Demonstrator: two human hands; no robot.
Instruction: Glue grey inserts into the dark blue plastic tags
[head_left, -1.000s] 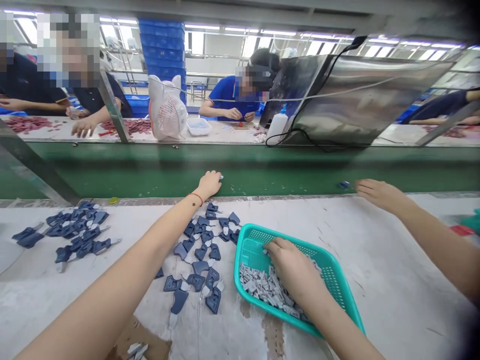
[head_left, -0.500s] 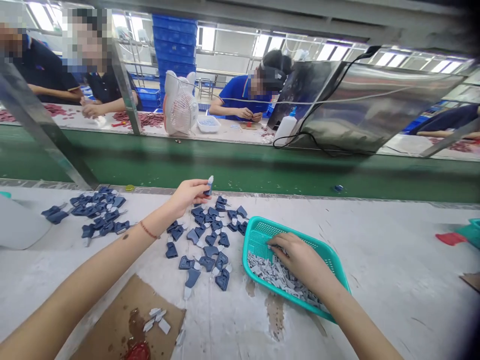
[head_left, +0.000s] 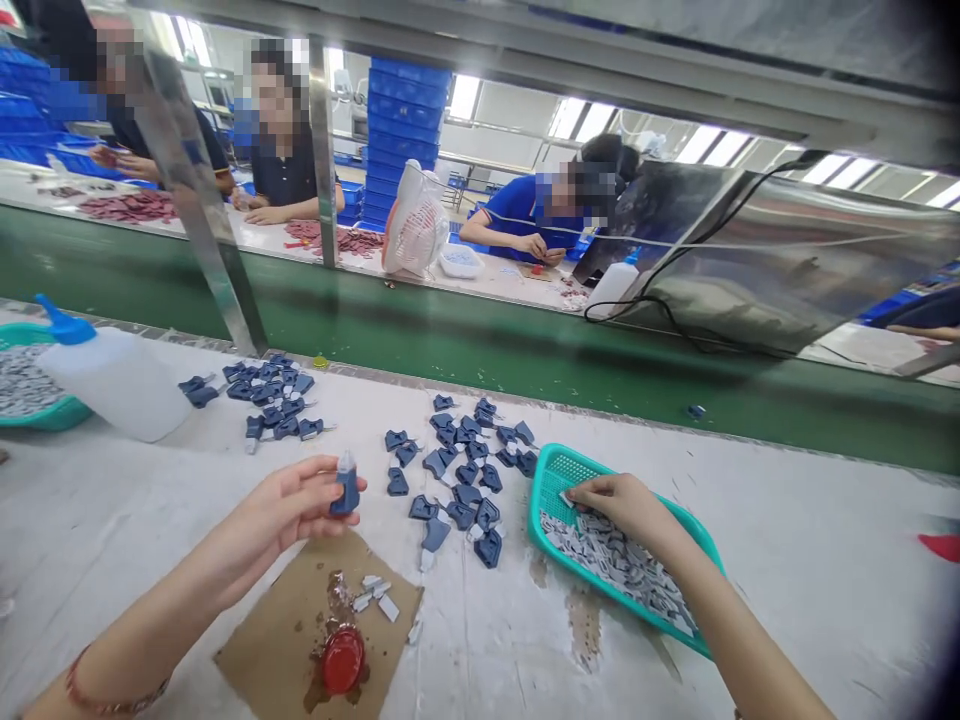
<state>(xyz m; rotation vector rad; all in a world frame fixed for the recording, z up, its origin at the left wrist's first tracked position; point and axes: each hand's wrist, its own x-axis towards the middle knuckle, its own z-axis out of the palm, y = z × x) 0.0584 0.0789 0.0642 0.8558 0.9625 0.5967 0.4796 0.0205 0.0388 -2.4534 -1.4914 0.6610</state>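
Note:
My left hand [head_left: 289,505] is closed around a dark blue plastic part [head_left: 344,492] with a light grey tip pointing up, held above the back corner of a brown cardboard sheet [head_left: 274,640]. Inside a green basket [head_left: 535,520], the fingertips of my right hand [head_left: 626,508] pinch a small light grey piece [head_left: 567,499]. Many similar grey pieces [head_left: 600,556] fill the basket's bottom. Between my hands, blue parts [head_left: 466,494] lie scattered, several with grey tips. On the cardboard are a round red dish [head_left: 343,660], wet spots and several loose grey pieces [head_left: 388,607].
To the left stands a white bottle with a blue nozzle [head_left: 124,380], beside another green basket [head_left: 64,412] of grey pieces. More blue parts [head_left: 274,390] lie near the bench's far edge. Beyond a green strip [head_left: 450,340], co-workers sit at a bench with dark red parts [head_left: 131,207].
My left hand has drawn back from the far blue parts toward the cardboard, carrying the blue part. My right hand stays in the basket, a grey piece now showing at its fingertips. The view has shifted left.

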